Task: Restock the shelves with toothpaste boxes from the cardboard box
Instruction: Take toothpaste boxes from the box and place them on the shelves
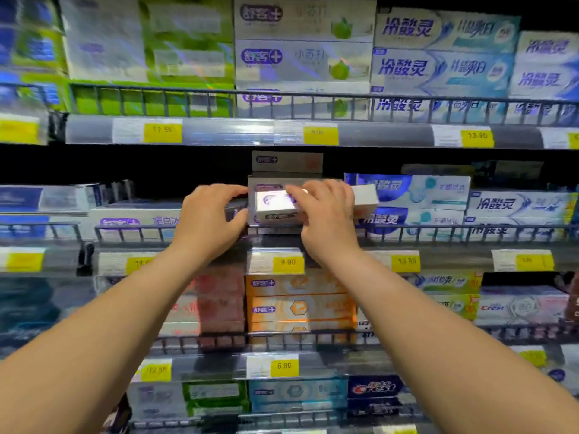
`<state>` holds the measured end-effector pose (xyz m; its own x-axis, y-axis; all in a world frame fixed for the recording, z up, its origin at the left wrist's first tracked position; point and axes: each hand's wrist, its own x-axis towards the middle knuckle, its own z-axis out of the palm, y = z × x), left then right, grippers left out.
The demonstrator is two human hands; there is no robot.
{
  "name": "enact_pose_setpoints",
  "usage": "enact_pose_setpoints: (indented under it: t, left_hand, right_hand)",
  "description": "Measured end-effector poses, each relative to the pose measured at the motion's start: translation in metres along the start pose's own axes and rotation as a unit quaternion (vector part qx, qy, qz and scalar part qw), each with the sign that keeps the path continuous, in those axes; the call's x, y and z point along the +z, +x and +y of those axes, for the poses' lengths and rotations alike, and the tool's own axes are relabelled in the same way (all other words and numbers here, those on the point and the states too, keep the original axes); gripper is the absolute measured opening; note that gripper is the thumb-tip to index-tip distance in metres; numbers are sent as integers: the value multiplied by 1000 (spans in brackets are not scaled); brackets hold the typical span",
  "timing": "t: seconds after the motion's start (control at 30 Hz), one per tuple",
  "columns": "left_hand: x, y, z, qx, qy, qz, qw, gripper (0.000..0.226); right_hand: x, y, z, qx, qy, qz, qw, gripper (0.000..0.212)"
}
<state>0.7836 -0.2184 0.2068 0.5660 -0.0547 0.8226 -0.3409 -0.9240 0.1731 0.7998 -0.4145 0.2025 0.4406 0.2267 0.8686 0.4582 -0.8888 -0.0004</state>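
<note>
Head view: a dim shop aisle, seen square on. Dark metal shelves rise in tiers, each fronted by a wire rail and yellow price tags. At the centre of the middle shelf, a glossy white toothpaste box lies on matching boxes just behind the rail. The left grip, a bare hand, curls round the box's left end. The right grip clasps over its front. Blue-and-white cartons crowd the right side, and orange cartons fill the shelf below.
</note>
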Motion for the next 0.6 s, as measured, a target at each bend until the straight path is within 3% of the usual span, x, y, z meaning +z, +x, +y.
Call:
enact_pose_setpoints:
  t: [0.1,0.4,0.5,0.6]
  left_hand:
    - [-10,-8,-12,-16,-2,1,1000,41]
    - [-23,-18,-19,-24,3,2,1000,40]
    - [-26,-25,-15,-28,18,-3,999,40]
    - [-27,-41,-4,-45,18,-3,999,38]
  right_hand:
    - [3,13,-12,0,-32,-107,994,62]
    - [11,26,-22,60,14,-241,968,53]
    - [11,20,-16,39,37,-235,970,44]
    - [8,2,-14,-19,102,-146,984,44]
